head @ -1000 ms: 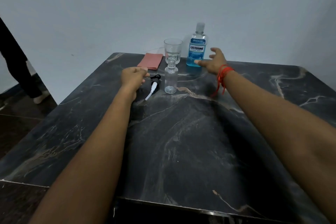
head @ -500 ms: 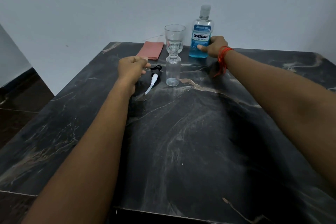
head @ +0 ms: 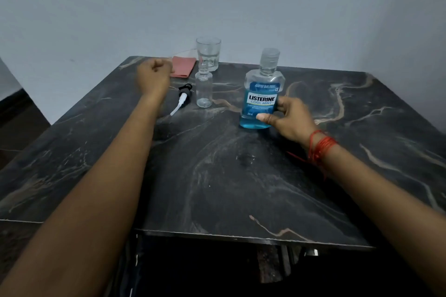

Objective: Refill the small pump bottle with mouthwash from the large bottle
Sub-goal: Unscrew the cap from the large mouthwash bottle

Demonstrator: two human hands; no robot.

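Head cam view, looking down over my two arms stretched out across the dark marble table (head: pixel 217 188). Nearest thing worth mentioning is my right hand (head: pixel 287 120), red thread (head: pixel 319 149) tied round the wrist, wrapped around the lower part of the big Listerine bottle (head: pixel 261 96). Thumb is across the front near the base, the other fingers curl round the right side. Bottle is upright, clear cap (head: pixel 269 56) on, blue liquid filling roughly the bottom half. Can't really tell if the base is sitting on the table or just off it.

Just left of that grip and a bit further back is the small pump bottle (head: pixel 204 89), standing upright, open at the neck and looking empty. Its pump head (head: pixel 182 99) lies flat on the table just left of it, black top pointing away, white tube pointing back toward me.

My left hand (head: pixel 154 77) is further left again, curled into a loose fist with nothing in it that I can see, a bit blurry, above the table.

Beyond all that, at the far edge near the wall, there's a folded pink cloth (head: pixel 183 69) and a clear drinking glass (head: pixel 208 53) right behind the small bottle.
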